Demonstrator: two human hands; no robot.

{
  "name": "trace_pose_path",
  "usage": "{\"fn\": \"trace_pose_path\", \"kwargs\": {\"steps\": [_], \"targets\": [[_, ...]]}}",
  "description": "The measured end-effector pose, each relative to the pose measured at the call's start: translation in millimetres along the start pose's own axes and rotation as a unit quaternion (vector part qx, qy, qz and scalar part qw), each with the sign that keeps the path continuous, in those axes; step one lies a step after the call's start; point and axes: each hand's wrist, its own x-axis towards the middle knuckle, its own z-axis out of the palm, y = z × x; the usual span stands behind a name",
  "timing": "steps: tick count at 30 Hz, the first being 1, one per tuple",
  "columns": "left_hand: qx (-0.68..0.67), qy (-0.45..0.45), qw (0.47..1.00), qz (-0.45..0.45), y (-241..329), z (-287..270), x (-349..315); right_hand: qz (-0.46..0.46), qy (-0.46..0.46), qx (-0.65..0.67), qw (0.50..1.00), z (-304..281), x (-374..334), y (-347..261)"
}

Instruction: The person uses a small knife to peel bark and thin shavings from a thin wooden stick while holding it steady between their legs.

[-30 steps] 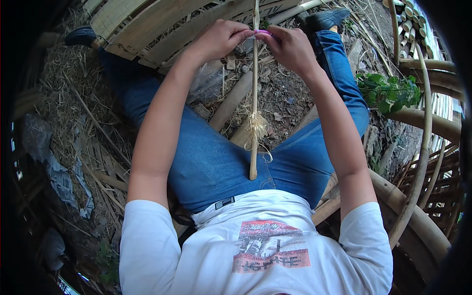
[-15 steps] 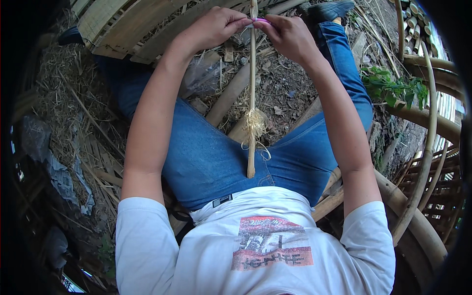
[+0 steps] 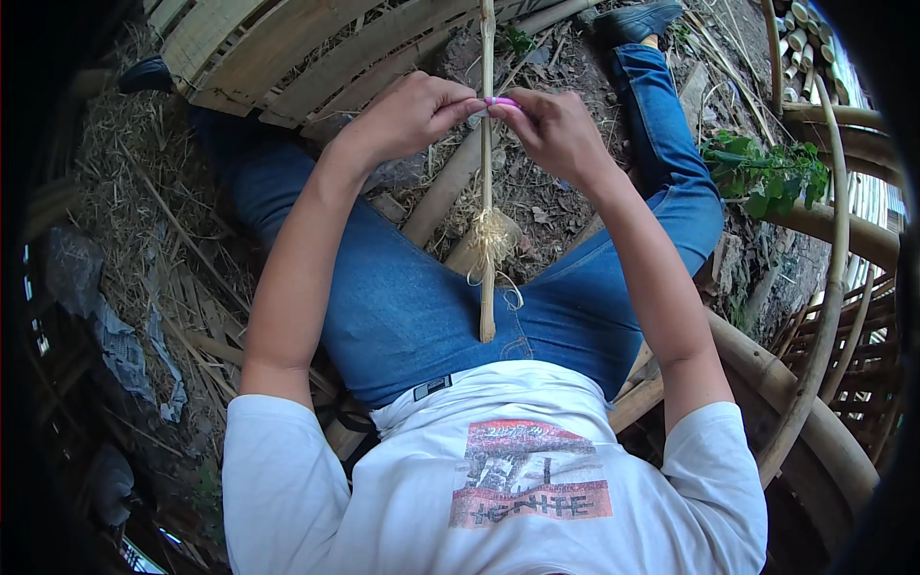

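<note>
A slim pale wooden stick (image 3: 487, 177) runs away from my lap, its blunt near end resting against my jeans. Curled shavings (image 3: 492, 237) bunch around its lower part. Across the stick lies a small pink-handled blade (image 3: 502, 102), mostly covered by fingers, so its exact kind is unclear. My right hand (image 3: 563, 131) is closed around the pink handle on the right side. On the left side, my left hand (image 3: 407, 117) pinches the blade's other end, fingertips close to the stick.
A slatted wooden panel (image 3: 316, 62) stands at the far left. Bamboo poles (image 3: 834, 235) curve along the right, near a leafy green plant (image 3: 767, 177). Straw and dry scraps (image 3: 144, 220) litter the ground at left, with crumpled plastic (image 3: 72, 264). Cut bamboo pieces (image 3: 805, 48) are stacked far right.
Both hands have drawn the pink-handled blade along the stick toward my body. The stick's near end and the shavings stay almost where they were.
</note>
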Motion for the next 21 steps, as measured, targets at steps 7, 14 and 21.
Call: {"fn": "trace_pose_path", "kwargs": {"steps": [7, 14, 21], "targets": [[-0.02, -0.005, 1.0, -0.019, 27.2, 20.4, -38.5, 0.035, -0.029, 0.024, 0.999, 3.7, -43.7, -24.5], [-0.033, -0.009, 0.999, -0.018, 41.8, 36.6, -63.8, 0.068, -0.04, 0.06, 0.995, 9.2, -75.9, -43.3], [-0.059, -0.031, 0.997, -0.024, 40.3, 32.0, -60.7, 0.085, -0.041, 0.061, 0.994, 7.2, -73.3, -43.3]]}}
